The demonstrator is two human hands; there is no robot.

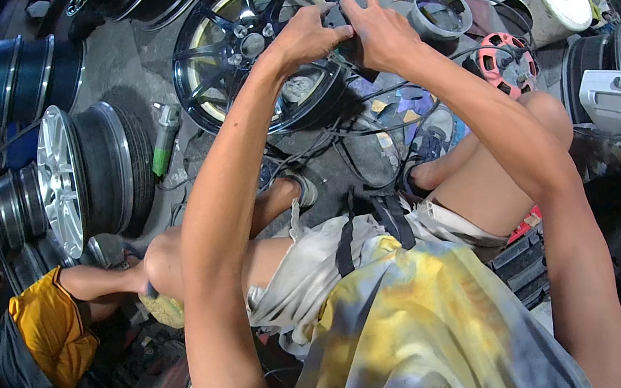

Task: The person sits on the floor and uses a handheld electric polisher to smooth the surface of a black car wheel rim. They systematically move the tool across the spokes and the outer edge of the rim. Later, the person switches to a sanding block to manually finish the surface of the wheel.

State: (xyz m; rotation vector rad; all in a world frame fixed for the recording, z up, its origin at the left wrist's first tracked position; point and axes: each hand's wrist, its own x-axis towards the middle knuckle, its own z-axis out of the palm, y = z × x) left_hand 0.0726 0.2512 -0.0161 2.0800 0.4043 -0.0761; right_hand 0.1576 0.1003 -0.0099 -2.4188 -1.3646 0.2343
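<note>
A glossy black alloy wheel rim (215, 78) with a cream-coloured inner edge lies face up on the floor before me. My left hand (309, 34) reaches over its right side, thumb and forefinger pointing at my right hand (382, 33). The two hands nearly meet just past the rim's right edge. Below my right fingers shows a thin dark piece (362, 67), perhaps abrasive paper, gripped by that hand. Whether my left fingers also pinch it is hidden by shadow and overlap.
An angle grinder (166, 137) with a green handle lies left of the rim, near an upright silver wheel (58, 182). At right are a tub of dark liquid (446, 29), a white stool (545, 1) and an orange cable reel (506, 62). Cables (332, 136) cross the floor. Another person's leg (105, 279) is at left.
</note>
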